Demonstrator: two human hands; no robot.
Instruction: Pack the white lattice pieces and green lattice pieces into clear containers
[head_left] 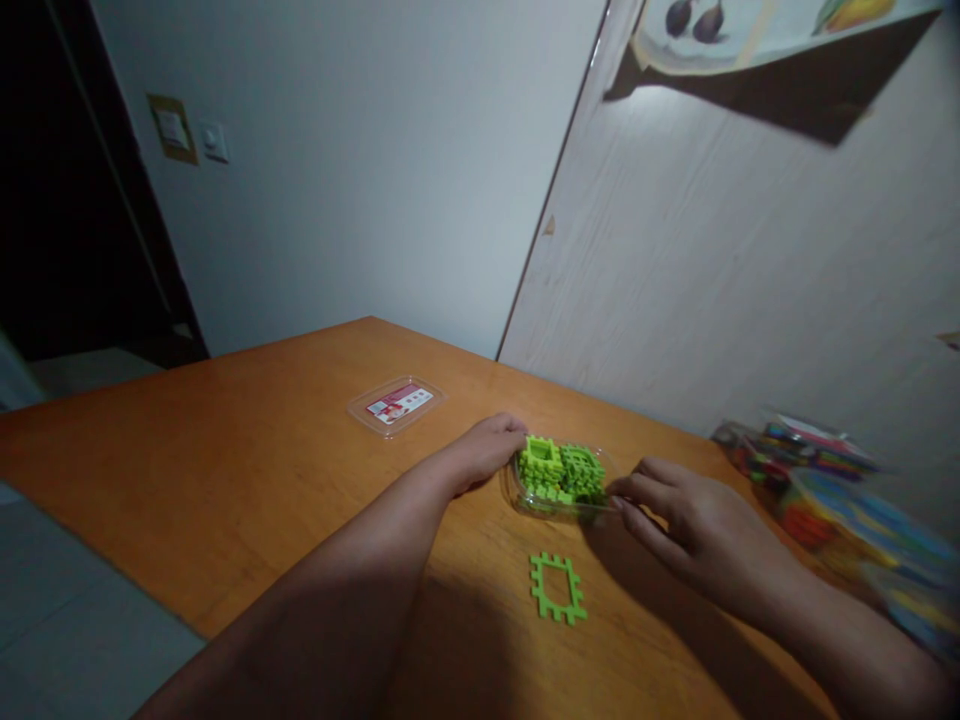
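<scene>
A clear plastic container (551, 511) sits on the table, filled with stacked green interlocking pieces (541, 465) with toothed edges. My left hand (491, 447) grips the container's left end, its fingertips partly hidden behind the rim. At the opposite end, my right hand (664, 510) pinches the rim between thumb and fingers. In front of the container lies a single green toothed square frame (556, 588), flat on the table and apart from both hands.
A clear lid (397, 406) with a printed label lies at the back left of the orange-brown table (300, 470). Blurred colourful packages (862, 515) crowd the right side. Walls rise along the table's back, and its left edge drops to the floor.
</scene>
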